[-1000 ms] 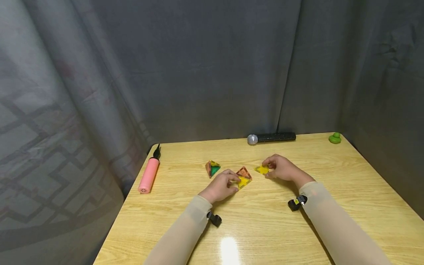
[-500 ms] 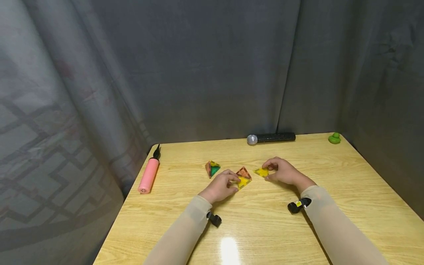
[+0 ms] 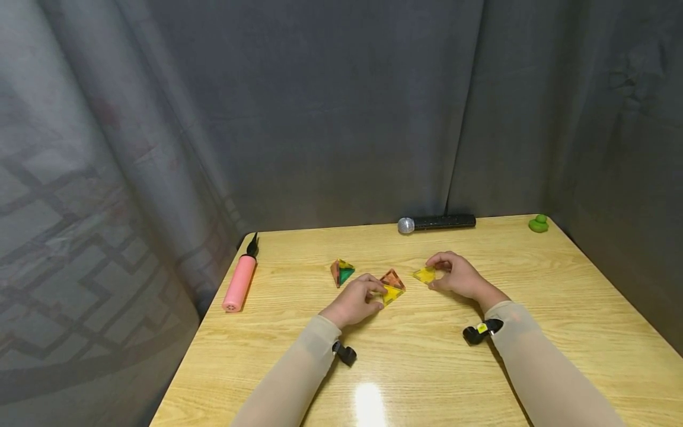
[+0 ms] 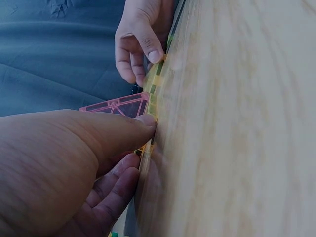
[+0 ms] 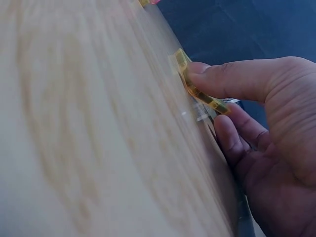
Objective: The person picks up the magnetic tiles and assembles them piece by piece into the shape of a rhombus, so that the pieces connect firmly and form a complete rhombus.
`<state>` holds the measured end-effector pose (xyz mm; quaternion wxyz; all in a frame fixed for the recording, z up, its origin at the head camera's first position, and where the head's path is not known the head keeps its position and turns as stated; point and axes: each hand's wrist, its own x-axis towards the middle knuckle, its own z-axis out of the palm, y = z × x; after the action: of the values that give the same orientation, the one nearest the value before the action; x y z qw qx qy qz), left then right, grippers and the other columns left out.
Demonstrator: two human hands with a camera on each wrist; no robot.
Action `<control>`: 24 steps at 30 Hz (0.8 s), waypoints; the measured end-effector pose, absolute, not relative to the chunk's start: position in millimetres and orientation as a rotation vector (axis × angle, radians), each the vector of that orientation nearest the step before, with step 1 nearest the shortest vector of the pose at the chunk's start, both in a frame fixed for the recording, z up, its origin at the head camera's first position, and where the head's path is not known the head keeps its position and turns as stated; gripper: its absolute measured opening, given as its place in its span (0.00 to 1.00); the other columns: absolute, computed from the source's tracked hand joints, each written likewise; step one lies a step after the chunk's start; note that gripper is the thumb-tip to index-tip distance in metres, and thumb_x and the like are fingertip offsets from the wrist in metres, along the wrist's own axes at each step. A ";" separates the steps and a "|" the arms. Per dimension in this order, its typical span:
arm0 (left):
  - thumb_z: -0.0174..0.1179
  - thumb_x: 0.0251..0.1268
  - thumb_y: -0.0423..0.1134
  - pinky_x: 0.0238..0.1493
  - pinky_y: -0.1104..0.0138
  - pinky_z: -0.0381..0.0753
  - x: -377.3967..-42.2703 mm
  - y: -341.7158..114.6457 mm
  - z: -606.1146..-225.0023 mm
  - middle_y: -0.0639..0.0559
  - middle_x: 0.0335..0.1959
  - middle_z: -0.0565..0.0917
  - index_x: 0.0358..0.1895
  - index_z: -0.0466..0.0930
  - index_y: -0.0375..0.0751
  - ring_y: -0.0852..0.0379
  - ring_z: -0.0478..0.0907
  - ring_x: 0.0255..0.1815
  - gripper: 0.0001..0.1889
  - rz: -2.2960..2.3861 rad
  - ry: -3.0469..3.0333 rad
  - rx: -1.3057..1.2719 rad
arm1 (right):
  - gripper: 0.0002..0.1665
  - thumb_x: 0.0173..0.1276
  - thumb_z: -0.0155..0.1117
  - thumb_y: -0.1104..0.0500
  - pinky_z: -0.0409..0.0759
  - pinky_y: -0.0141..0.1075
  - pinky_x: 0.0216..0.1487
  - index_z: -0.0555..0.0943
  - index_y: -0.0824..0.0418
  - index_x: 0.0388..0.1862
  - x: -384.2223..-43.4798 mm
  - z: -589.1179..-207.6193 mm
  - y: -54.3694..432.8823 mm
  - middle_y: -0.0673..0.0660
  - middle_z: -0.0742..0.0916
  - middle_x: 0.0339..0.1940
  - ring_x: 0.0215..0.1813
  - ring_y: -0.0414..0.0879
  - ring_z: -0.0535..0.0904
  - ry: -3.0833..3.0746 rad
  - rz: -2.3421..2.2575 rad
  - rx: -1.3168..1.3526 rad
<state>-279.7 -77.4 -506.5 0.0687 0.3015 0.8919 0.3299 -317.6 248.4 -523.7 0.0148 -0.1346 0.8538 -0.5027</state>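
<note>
My left hand grips the edge of a yellow triangular magnetic tile that lies on the table. An orange-pink triangular tile adjoins its far edge; the left wrist view shows this pink tile rising from the table beside the thumb. To the right, a second yellow triangular tile is pinched between thumb and fingers of my right hand. In the right wrist view that tile sits at the tabletop, under the thumb. A gap separates the two yellow tiles.
A small form of orange, green and yellow tiles stands left of the hands. A pink hand pump lies at the left edge. Along the back are a black microphone and a green toy. Grey curtains border the table.
My right hand has shifted slightly right and nearer with its yellow tile, and its forearm has swung a little right. My left hand and its tiles stay in place.
</note>
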 end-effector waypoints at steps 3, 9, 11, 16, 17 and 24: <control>0.69 0.73 0.37 0.55 0.72 0.80 -279.3 -77.8 -506.3 0.59 0.61 0.77 0.61 0.86 0.47 0.60 0.79 0.55 0.16 0.989 2.688 0.909 | 0.30 0.54 0.84 0.67 0.77 0.50 0.61 0.84 0.63 0.57 -316.2 -524.0 248.4 0.61 0.82 0.57 0.60 0.61 0.78 2.682 -1.573 -0.422; 0.69 0.73 0.38 0.55 0.71 0.80 -279.2 -77.2 -505.7 0.59 0.61 0.77 0.61 0.86 0.47 0.59 0.78 0.56 0.16 0.977 2.690 0.903 | 0.30 0.58 0.81 0.68 0.81 0.34 0.48 0.83 0.67 0.60 -314.1 -524.2 249.7 0.65 0.81 0.56 0.53 0.59 0.79 2.673 -1.623 -0.452; 0.69 0.73 0.38 0.55 0.71 0.80 -279.1 -77.0 -505.6 0.59 0.61 0.77 0.61 0.86 0.47 0.59 0.78 0.56 0.16 0.974 2.692 0.903 | 0.30 0.60 0.80 0.69 0.82 0.33 0.45 0.81 0.68 0.62 -314.4 -524.8 250.4 0.66 0.82 0.55 0.51 0.57 0.79 2.666 -1.639 -0.457; 0.69 0.73 0.37 0.55 0.71 0.80 -278.2 -77.1 -505.0 0.59 0.60 0.77 0.61 0.86 0.47 0.59 0.78 0.56 0.16 0.982 2.688 0.903 | 0.34 0.64 0.75 0.72 0.81 0.31 0.40 0.75 0.72 0.69 -315.4 -523.4 250.6 0.71 0.79 0.51 0.44 0.51 0.78 2.609 -1.705 -0.446; 0.69 0.73 0.37 0.55 0.72 0.80 -278.1 -77.2 -504.8 0.59 0.60 0.77 0.61 0.86 0.46 0.60 0.78 0.56 0.16 0.984 2.687 0.901 | 0.35 0.64 0.75 0.73 0.80 0.30 0.38 0.74 0.72 0.69 -316.4 -524.1 250.9 0.71 0.79 0.50 0.43 0.50 0.77 2.591 -1.725 -0.447; 0.69 0.73 0.37 0.55 0.71 0.79 -278.3 -77.7 -503.7 0.59 0.61 0.77 0.61 0.86 0.47 0.60 0.78 0.55 0.16 0.979 2.683 0.902 | 0.33 0.66 0.71 0.74 0.80 0.29 0.37 0.73 0.74 0.69 -316.2 -523.2 248.7 0.69 0.79 0.45 0.38 0.47 0.78 2.613 -1.734 -0.429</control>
<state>-278.3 -77.7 -503.7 0.0733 0.3003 0.8934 0.3260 -316.2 248.7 -523.2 -0.0117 -0.1356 0.8254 -0.5479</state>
